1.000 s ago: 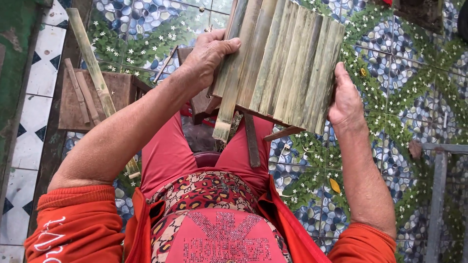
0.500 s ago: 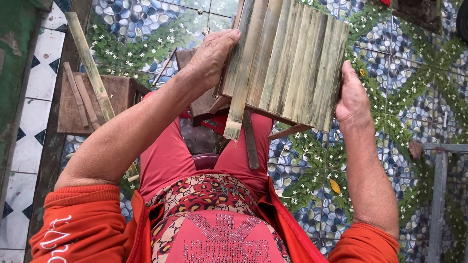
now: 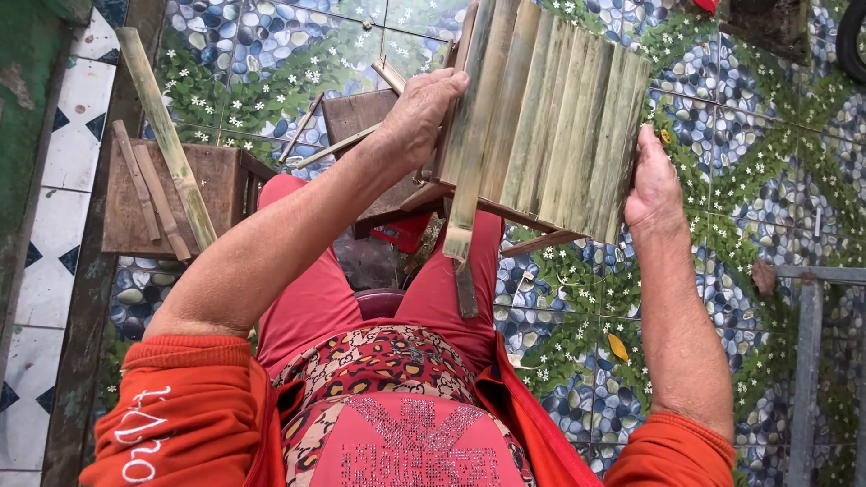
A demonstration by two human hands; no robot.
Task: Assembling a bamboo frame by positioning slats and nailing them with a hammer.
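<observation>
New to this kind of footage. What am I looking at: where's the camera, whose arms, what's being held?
The camera sits on a seated person's head and looks down at their lap. No machine: both arms are their own. The left hand grips one edge of a panel of split bamboo slats, and the right hand steadies the opposite edge. One longer slat sticks out toward the lap. Below is a patterned tile floor. A small wooden stool with loose bamboo sticks stands on the person's left.

A patterned tile floor [image 3: 722,135] of pebble and flower print carries a low wooden stool [image 3: 171,198] at its left edge; short wooden sticks [image 3: 144,189] and a long bamboo pole [image 3: 167,135] lie on it.
</observation>
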